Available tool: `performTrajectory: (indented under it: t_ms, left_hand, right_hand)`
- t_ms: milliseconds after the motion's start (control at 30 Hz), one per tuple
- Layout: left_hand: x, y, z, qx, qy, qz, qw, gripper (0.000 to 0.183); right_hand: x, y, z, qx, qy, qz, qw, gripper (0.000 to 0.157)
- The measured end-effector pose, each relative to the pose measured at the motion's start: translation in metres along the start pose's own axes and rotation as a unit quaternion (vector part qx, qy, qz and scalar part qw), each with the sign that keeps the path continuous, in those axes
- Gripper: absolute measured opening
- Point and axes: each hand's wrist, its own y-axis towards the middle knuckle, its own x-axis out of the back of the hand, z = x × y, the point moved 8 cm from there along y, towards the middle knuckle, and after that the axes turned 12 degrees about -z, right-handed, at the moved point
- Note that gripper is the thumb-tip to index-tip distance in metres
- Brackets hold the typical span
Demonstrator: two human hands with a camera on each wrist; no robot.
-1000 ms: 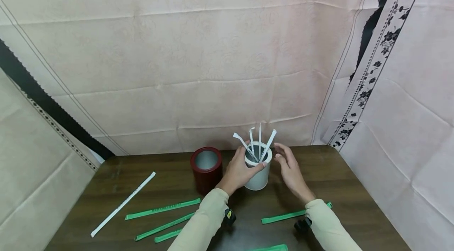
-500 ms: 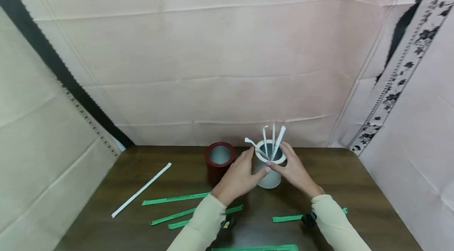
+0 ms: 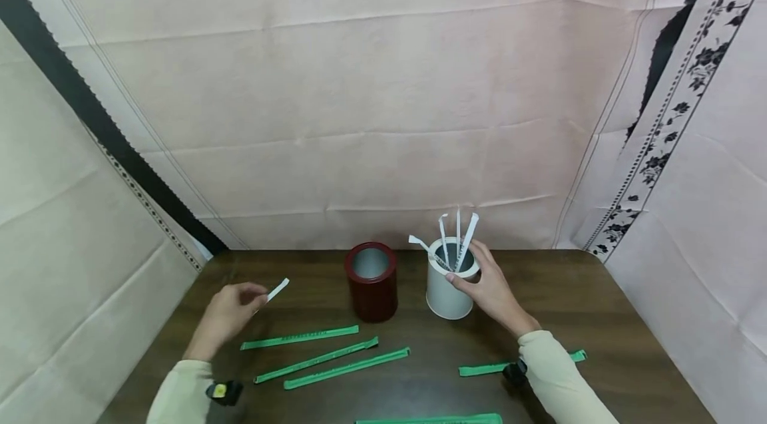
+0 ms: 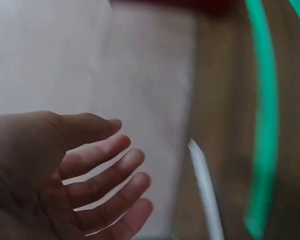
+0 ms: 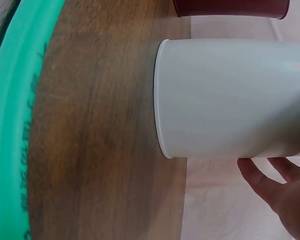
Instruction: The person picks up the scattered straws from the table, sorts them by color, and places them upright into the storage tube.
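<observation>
- Pale cloth (image 3: 383, 98) is hanging behind the brown surface's (image 3: 326, 277) far edge.
- The left grip (image 3: 224, 317) is hovering, loosely curved and empty, near a white strip (image 3: 277, 289) toward the far left corner.
- The right grip (image 3: 494, 294) is holding the white cup (image 3: 446, 297) near the far edge; four ribbons (image 3: 466, 242) are leaning inside.
- The red cup (image 3: 373, 297) is standing between.
- Green strips (image 3: 347, 369) are lying toward the near edge.

Loose white strip (image 3: 277, 289) partly hidden; front green strip (image 3: 431, 420) cropped
</observation>
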Motion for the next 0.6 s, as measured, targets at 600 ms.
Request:
performTrajectory:
  t_ms: [600]
  left_hand:
    - [-0.048, 0.011, 0.077, -0.015, 0.041, 0.083, 0.9956, 0.007]
  right_hand:
    - [0.0, -0.001, 0.001, 0.005, 0.02, -0.009, 1.0, 0.081]
